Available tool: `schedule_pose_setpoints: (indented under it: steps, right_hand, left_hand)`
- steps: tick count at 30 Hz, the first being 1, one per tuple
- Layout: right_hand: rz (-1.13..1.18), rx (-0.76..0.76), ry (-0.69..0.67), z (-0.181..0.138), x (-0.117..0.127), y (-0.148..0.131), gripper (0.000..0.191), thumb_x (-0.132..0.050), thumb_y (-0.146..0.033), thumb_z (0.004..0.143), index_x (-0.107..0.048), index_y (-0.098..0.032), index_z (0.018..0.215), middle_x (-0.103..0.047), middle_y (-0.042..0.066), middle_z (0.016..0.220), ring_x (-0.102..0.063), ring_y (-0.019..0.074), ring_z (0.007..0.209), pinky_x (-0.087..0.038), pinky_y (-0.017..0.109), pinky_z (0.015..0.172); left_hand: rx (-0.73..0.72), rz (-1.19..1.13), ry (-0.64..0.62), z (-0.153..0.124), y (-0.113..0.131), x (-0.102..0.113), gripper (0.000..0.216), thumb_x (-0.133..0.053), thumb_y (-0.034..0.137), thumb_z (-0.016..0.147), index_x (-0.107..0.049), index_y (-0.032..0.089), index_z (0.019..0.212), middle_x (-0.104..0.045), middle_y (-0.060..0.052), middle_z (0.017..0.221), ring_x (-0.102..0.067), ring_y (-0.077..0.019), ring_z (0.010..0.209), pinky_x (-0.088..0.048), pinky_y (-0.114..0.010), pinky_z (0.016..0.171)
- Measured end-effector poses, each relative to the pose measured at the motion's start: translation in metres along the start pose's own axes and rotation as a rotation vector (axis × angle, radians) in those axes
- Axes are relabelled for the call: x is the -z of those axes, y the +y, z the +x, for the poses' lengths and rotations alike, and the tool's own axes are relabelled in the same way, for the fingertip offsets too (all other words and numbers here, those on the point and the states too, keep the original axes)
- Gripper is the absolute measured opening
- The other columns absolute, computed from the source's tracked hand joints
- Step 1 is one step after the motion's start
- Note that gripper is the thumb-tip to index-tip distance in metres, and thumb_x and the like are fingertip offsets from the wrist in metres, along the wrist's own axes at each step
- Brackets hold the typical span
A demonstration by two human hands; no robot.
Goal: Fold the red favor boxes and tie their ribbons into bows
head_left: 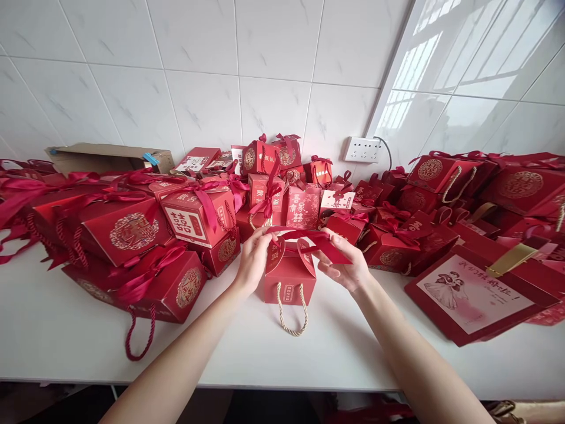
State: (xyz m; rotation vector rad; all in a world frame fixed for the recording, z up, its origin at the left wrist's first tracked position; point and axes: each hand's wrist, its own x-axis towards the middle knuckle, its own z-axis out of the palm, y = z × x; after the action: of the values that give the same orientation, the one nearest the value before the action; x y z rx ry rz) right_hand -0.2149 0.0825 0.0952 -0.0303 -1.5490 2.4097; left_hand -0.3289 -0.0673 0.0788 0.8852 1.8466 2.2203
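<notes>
A small red gift box [288, 281] with a beige rope handle stands on the white table [282, 347] in front of me. A red ribbon [309, 237] stretches across its top flaps. My left hand [252, 259] pinches the ribbon's left end beside the box. My right hand [345, 265] grips the ribbon's right end, which hangs as a broad red strip over the fingers. Both hands sit at the box's upper corners.
Piles of red gift boxes with ribbons [132, 235] fill the left, the back and the right [441, 200]. A flat red box with a picture lid [477, 294] lies at right. A cardboard box [106, 156] and a wall socket [362, 149] sit behind.
</notes>
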Motion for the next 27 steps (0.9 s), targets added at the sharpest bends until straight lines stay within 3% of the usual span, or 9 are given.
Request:
schedule_pose_setpoints:
  steps: [4,8,14,17,22,27]
  right_hand:
    - [-0.035,0.093,0.027,0.0,0.007,-0.003,0.032,-0.068,-0.047,0.061,-0.051,-0.026,0.077,-0.045,-0.004,0.066,-0.021,0.0065,0.043,-0.01,0.017,0.029]
    - [0.028,0.141,0.044,0.0,0.01,-0.006,0.033,-0.068,-0.044,0.061,-0.057,-0.029,0.088,-0.046,-0.005,0.068,-0.016,0.0064,0.044,-0.008,0.017,0.03]
    - [0.272,0.223,-0.055,0.0,0.016,-0.011,0.027,-0.071,-0.035,0.061,-0.063,-0.027,0.086,-0.045,-0.007,0.064,-0.011,0.0043,0.042,-0.002,0.013,0.025]
    - [0.362,0.273,-0.117,0.0,0.02,-0.016,0.02,-0.071,-0.026,0.064,-0.063,-0.025,0.082,-0.051,-0.008,0.066,-0.014,0.0021,0.039,-0.004,0.008,0.023]
    - [0.349,0.351,0.011,-0.001,0.024,-0.024,0.009,-0.067,-0.017,0.068,-0.063,-0.023,0.073,-0.054,-0.007,0.063,-0.025,0.0021,0.039,-0.014,0.006,0.023]
    - [0.315,0.414,0.104,-0.003,0.025,-0.027,0.018,-0.062,-0.013,0.068,-0.064,-0.026,0.08,-0.048,-0.008,0.057,-0.022,0.0032,0.038,-0.013,0.008,0.024]
  left_hand:
    - [0.027,-0.118,0.012,0.002,0.0,0.001,0.016,-0.049,0.034,0.075,-0.056,0.02,0.073,-0.065,-0.001,0.084,-0.06,-0.017,0.087,-0.047,-0.027,0.08]
    - [0.006,-0.232,0.079,0.007,0.002,0.002,0.015,-0.05,0.032,0.073,-0.055,0.018,0.068,-0.064,-0.001,0.076,-0.06,-0.0151,0.08,-0.047,-0.026,0.076]
    - [0.06,-0.436,0.18,0.014,0.009,0.007,0.017,-0.051,0.03,0.073,-0.048,0.018,0.061,-0.053,0.003,0.056,-0.049,-0.0087,0.051,-0.042,-0.02,0.05]
    - [0.071,-0.505,0.167,0.015,0.014,0.009,0.021,-0.053,0.026,0.073,-0.042,0.019,0.056,-0.044,0.005,0.047,-0.039,-0.0071,0.042,-0.036,-0.019,0.042]
    - [0.166,-0.662,0.159,0.017,0.02,0.013,0.018,-0.057,0.025,0.076,-0.05,0.016,0.062,-0.047,0.005,0.053,-0.036,-0.0046,0.039,-0.031,-0.017,0.038]
    - [0.254,-0.754,0.179,0.02,0.022,0.018,0.02,-0.058,0.031,0.08,-0.055,0.015,0.069,-0.05,0.004,0.055,-0.041,-0.0048,0.041,-0.032,-0.016,0.038]
